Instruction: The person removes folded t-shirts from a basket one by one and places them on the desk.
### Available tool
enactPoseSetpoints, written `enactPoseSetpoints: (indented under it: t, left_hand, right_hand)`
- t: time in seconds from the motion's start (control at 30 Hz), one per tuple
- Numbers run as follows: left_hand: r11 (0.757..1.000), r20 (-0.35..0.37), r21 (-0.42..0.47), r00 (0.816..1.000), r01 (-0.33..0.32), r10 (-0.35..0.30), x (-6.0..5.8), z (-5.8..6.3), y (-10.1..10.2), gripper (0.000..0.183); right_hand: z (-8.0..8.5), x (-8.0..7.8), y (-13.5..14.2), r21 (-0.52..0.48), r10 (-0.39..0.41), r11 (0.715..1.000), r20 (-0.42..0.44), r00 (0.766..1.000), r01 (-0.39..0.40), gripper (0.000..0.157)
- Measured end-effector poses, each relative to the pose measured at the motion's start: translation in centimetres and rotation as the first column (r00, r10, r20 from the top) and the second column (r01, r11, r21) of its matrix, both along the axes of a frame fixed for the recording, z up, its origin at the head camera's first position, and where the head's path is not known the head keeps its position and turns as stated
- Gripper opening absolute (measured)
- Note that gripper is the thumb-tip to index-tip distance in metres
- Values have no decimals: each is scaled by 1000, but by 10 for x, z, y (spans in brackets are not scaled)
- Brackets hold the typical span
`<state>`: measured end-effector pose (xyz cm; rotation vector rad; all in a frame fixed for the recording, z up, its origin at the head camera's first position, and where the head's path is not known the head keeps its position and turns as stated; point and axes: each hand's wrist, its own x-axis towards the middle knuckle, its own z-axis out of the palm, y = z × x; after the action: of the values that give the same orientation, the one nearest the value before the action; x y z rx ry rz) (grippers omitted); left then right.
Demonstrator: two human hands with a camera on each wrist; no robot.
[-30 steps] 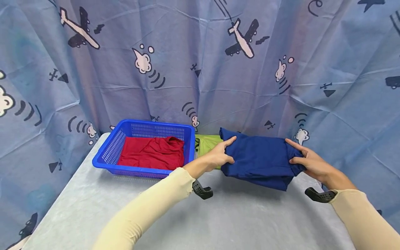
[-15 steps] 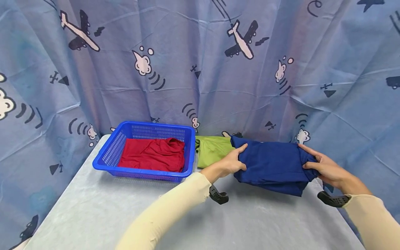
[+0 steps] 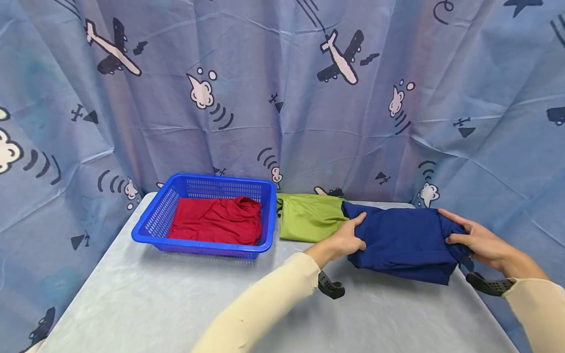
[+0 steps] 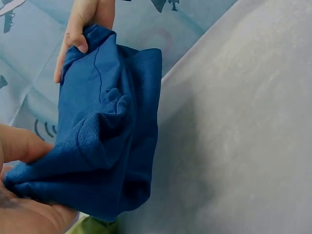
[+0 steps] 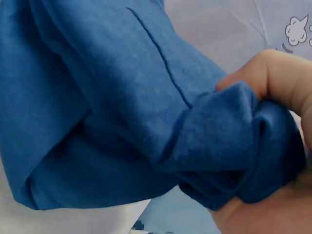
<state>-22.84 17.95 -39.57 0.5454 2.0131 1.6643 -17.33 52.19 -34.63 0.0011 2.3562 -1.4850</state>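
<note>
Both hands hold a folded dark blue garment (image 3: 401, 245) at the right side of the table, one at each end. My left hand (image 3: 340, 242) grips its left end, thumb on the near face. At the opposite end, my right hand (image 3: 483, 245) pinches the cloth between thumb and fingers. The left wrist view shows the blue garment (image 4: 97, 117) bunched in layers between the hands, its lower side casting a shadow on the table. Seams and a loose fold of the garment (image 5: 126, 97) fill the right wrist view, with the fingers beneath mostly hidden.
A folded green garment (image 3: 309, 215) lies on the table just left of the blue one, partly overlapped by it. Left of that, a blue plastic basket (image 3: 198, 243) holds a folded red garment (image 3: 212, 220). A patterned curtain (image 3: 247, 98) hangs behind the table (image 3: 167, 304).
Both hands have carried the blue garment rightward and slightly nearer, uncovering more of the green garment. The grip at both ends stays the same; basket and red garment stay in place.
</note>
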Motion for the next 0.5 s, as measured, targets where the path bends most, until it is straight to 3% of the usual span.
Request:
enactPoseSetpoints:
  t: [0.23,0.5]
  left_hand:
    - [1000,19,5,1000,-25,25,3,-11,15,95]
    - [999,12,-34,1000,25,-25,8,-27,31,96]
  right_hand:
    - [-12,-1,12,44,-7,999,-26,1000,8,85]
    - [-25,5,24,139,-36,990,24,999,32,86]
